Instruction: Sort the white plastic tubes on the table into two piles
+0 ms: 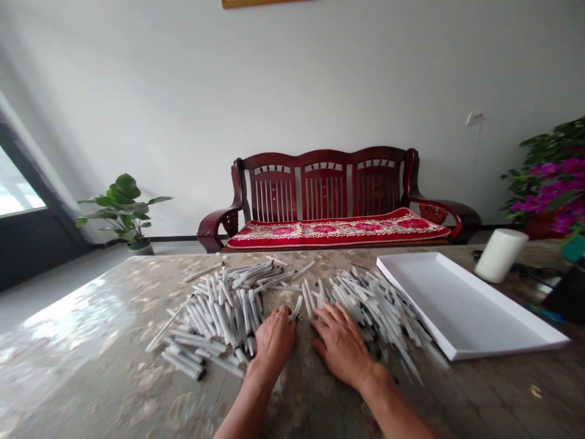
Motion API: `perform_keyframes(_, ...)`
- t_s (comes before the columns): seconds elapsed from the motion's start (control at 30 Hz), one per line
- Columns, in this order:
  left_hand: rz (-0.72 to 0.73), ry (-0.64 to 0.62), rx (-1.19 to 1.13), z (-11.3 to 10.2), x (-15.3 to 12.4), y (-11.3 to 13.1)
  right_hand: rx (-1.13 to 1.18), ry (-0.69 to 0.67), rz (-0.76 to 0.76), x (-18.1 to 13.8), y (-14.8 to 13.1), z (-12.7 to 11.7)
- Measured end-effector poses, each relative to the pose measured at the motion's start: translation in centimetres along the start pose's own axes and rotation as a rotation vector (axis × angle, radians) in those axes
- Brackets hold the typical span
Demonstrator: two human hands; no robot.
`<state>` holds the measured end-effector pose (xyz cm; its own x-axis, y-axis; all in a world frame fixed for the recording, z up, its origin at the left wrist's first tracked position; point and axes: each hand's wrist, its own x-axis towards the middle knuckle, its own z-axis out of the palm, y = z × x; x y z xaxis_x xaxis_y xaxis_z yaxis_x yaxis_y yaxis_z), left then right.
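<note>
Left of a shallow white rectangular tray [461,299] on a speckled stone table [91,347], slim white plastic tubes [228,305] lie in two heaps. The left grip [274,341] curls half-closed against them, its hold unclear; the right grip [340,344] lies open, flat and empty.

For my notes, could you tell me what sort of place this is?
Probably a home living room: a dark wooden settee with a red floral cushion, and a potted plant.
</note>
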<state>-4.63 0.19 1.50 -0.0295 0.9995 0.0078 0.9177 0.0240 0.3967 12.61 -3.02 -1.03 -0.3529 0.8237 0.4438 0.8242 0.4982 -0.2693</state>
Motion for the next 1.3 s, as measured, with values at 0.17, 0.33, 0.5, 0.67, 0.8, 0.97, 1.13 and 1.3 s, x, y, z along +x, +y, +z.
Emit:
perform_keyframes(0.17,0.060,0.003,-0.178,1.2,-0.3,1.1,-0.049,0.072,0.097,-0.1,1.0,-1.1)
perform_keyframes(0.33,-0.018,0.001,-0.691,2.9,0.3,1.4,-0.066,0.163,0.125,-0.2,1.4,-1.8)
perform_keyframes(0.5,-0.185,-0.230,-1.439,2.8,0.3,2.1,-0.020,0.230,0.181,-0.1,1.4,-2.1)
perform_keyframes(0.67,-0.259,-0.193,-1.733,2.0,-0.3,3.0,0.092,0.186,0.241,-0.3,0.9,-2.1)
perform_keyframes(0.8,-0.241,-0.189,-1.754,2.0,-0.5,3.3,0.130,0.197,0.281,-0.3,1.0,-1.6)
perform_keyframes(0.97,-0.250,-0.095,-1.696,2.4,-0.8,3.5,0.117,0.240,0.266,-0.2,2.1,-1.3)
perform_keyframes(1.13,-0.301,-0.081,-1.710,2.4,-1.2,3.8,0.179,0.363,0.163,0.0,2.6,-2.0)
perform_keyframes(1.3,-0.278,-0.089,-1.770,2.2,-1.2,3.9,0.315,0.329,0.271,0.1,2.6,-2.2)
